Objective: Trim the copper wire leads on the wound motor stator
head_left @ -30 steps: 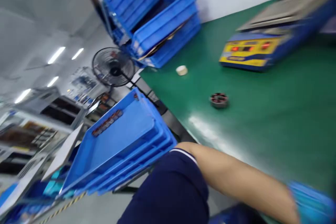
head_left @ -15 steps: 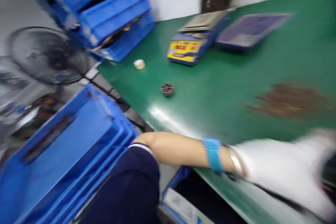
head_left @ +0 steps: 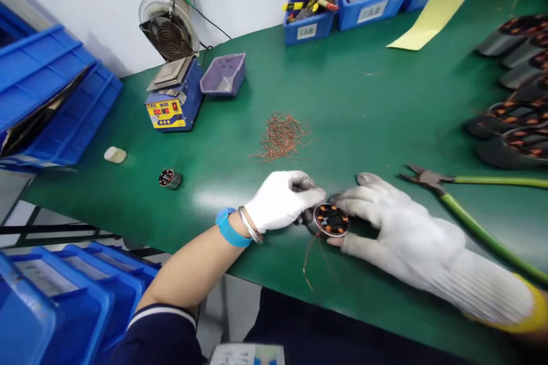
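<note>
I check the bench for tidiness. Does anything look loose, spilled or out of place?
Yes. Cut copper wire scraps lie scattered loose on the green table, beside no bin. One small wound part sits alone near the left edge, far from the stator between both hands.

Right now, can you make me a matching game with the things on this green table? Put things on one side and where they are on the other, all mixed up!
Things:
1. motor part with copper windings
2. green-handled cutters
3. pile of copper wire bits
4. small purple tray

Places:
A. beside the blue and yellow machine
B. between the left hand and right hand
C. on the table beyond the hands
D. just right of the right hand

Pairs: 1-B, 2-D, 3-C, 4-A
</note>
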Available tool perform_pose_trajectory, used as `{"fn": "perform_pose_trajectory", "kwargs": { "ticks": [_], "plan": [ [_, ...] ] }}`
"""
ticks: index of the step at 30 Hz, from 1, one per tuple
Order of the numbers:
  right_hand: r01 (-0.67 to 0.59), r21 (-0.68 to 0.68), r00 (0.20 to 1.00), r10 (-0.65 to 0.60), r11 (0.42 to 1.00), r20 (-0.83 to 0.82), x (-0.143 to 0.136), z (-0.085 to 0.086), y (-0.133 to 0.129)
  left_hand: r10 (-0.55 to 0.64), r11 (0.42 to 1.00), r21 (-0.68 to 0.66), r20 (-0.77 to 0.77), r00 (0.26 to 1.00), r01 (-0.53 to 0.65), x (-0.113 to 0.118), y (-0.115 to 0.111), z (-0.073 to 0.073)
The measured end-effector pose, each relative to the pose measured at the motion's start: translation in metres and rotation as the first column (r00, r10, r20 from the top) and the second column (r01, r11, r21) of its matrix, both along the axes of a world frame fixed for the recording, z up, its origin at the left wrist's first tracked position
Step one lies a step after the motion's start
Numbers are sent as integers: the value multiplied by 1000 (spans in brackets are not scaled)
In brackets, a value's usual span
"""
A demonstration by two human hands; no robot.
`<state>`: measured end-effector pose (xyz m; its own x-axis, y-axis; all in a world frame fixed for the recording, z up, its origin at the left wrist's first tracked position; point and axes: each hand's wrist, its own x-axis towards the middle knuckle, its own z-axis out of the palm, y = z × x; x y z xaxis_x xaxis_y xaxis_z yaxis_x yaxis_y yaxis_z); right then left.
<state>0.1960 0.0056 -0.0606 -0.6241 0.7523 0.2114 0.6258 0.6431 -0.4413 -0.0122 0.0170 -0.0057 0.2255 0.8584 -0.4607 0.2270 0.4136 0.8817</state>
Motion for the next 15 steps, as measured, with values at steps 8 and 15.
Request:
{"fn": "perform_pose_trajectory", "kwargs": {
  "ticks": [8, 15],
  "plan": [
    [30, -11, 1000, -30, 999, -3, -4, -2, -1, 113, 994, -26, 109, 988, -110, 2, 4, -2],
    [-76, -165, 988, 53, 983, -143, 3, 10, 5, -259, 957, 11, -426, 867, 291, -11, -1, 23]
  ]
}}
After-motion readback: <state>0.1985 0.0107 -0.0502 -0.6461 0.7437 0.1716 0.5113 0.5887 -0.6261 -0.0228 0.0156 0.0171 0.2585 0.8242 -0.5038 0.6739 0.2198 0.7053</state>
